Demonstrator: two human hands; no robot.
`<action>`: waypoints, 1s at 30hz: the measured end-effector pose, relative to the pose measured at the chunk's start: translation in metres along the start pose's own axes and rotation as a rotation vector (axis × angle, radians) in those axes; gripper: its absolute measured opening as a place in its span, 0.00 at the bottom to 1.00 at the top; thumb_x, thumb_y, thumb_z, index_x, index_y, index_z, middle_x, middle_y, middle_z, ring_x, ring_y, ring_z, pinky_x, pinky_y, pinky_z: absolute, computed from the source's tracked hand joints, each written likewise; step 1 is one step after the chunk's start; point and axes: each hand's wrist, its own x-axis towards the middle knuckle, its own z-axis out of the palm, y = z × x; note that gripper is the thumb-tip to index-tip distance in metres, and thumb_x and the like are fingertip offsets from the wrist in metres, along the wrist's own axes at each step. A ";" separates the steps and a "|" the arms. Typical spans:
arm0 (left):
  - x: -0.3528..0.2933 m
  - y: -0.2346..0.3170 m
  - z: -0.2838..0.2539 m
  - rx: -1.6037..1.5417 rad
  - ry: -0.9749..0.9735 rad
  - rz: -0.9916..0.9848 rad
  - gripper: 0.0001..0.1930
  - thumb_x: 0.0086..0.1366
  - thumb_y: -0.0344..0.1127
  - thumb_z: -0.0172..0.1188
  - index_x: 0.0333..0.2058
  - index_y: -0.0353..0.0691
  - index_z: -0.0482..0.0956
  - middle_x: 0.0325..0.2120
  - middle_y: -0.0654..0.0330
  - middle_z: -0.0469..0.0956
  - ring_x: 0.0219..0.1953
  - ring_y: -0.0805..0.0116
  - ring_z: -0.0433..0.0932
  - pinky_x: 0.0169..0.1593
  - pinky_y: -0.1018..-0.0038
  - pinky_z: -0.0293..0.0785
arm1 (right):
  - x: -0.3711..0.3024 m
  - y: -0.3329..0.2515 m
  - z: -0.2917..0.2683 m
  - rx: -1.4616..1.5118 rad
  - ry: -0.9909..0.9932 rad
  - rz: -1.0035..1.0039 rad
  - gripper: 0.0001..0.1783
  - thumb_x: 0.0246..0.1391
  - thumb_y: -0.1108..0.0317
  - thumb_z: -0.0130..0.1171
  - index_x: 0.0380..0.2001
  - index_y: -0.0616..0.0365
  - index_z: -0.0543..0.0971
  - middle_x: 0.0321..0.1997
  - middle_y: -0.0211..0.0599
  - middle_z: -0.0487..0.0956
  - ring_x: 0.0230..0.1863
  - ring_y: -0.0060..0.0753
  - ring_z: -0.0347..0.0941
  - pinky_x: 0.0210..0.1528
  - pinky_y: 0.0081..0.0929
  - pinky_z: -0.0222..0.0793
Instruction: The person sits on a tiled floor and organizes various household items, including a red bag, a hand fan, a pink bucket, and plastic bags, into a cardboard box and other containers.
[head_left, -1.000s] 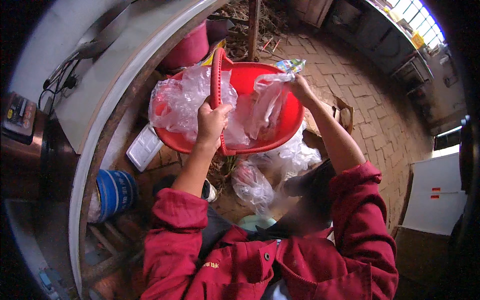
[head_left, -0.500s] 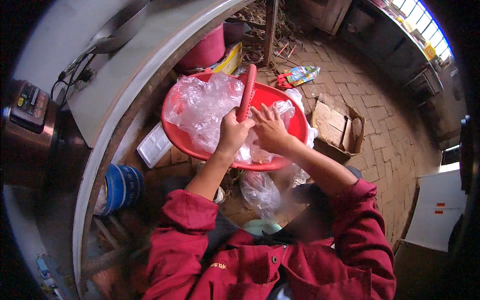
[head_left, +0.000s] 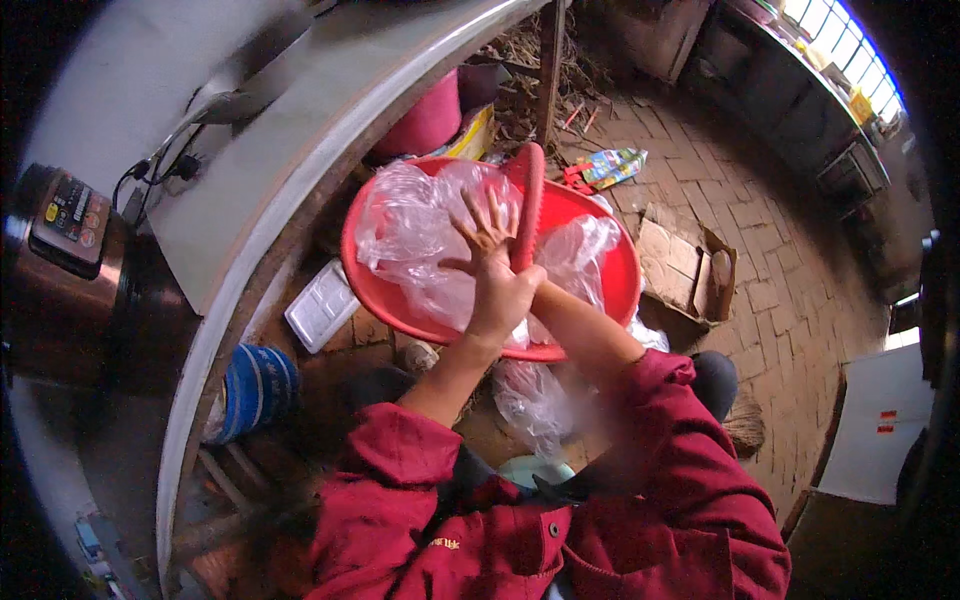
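A red oval plastic basket [head_left: 625, 275] holds crumpled clear plastic bags [head_left: 410, 235]. Its arched red handle [head_left: 531, 185] rises over the middle. My left hand [head_left: 508, 292] is closed round the near part of this handle. Beneath the handle and behind my left hand, my right forearm crosses to the left. My right hand [head_left: 486, 235] comes out beyond it, open with fingers spread above the bags on the basket's left side. Part of that hand and its wrist is hidden by my left hand.
Beside the basket lie an open cardboard box [head_left: 690, 265] and a white tray [head_left: 321, 307]. Another clear bag [head_left: 535, 405] hangs below the near rim. A pink tub [head_left: 425, 118] stands behind; a counter edge [head_left: 245, 240] and blue bucket [head_left: 260, 390] are at left.
My right hand has gone from the basket's right side under the handle to its left side, fingers spread. My left hand keeps its grip. The basket appears slightly farther right in view.
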 end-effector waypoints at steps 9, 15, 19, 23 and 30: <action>0.002 -0.007 -0.005 -0.004 0.083 -0.065 0.06 0.49 0.26 0.55 0.27 0.41 0.70 0.21 0.70 0.64 0.20 0.81 0.63 0.22 0.81 0.59 | -0.056 0.003 0.052 0.098 -0.441 0.149 0.36 0.44 0.44 0.58 0.57 0.42 0.66 0.67 0.36 0.53 0.66 0.51 0.46 0.61 0.57 0.45; 0.010 -0.001 -0.009 -0.015 0.041 -0.067 0.09 0.46 0.30 0.55 0.27 0.32 0.73 0.20 0.57 0.72 0.26 0.68 0.72 0.35 0.71 0.70 | -0.018 0.038 -0.063 0.092 -1.078 0.156 0.31 0.46 0.50 0.58 0.55 0.45 0.68 0.65 0.35 0.58 0.64 0.48 0.52 0.61 0.51 0.50; 0.009 0.001 0.006 0.069 0.016 -0.014 0.08 0.46 0.29 0.55 0.26 0.32 0.71 0.18 0.56 0.70 0.23 0.66 0.70 0.32 0.69 0.69 | -0.073 0.065 -0.111 -0.361 -0.463 0.247 0.48 0.38 0.45 0.65 0.62 0.42 0.57 0.68 0.45 0.49 0.66 0.58 0.44 0.55 0.66 0.52; 0.007 0.001 0.003 0.132 0.038 0.018 0.08 0.46 0.29 0.55 0.27 0.33 0.71 0.19 0.54 0.71 0.23 0.63 0.71 0.32 0.68 0.69 | -0.118 0.069 -0.071 -0.378 -0.608 0.407 0.59 0.33 0.42 0.67 0.66 0.31 0.43 0.70 0.46 0.41 0.65 0.65 0.45 0.49 0.77 0.51; 0.005 0.000 0.018 0.114 0.072 0.038 0.06 0.46 0.27 0.57 0.24 0.38 0.69 0.17 0.68 0.64 0.20 0.78 0.63 0.24 0.79 0.62 | -0.167 0.122 0.017 0.518 -0.175 0.657 0.28 0.43 0.59 0.60 0.50 0.50 0.69 0.39 0.43 0.72 0.35 0.38 0.71 0.35 0.36 0.68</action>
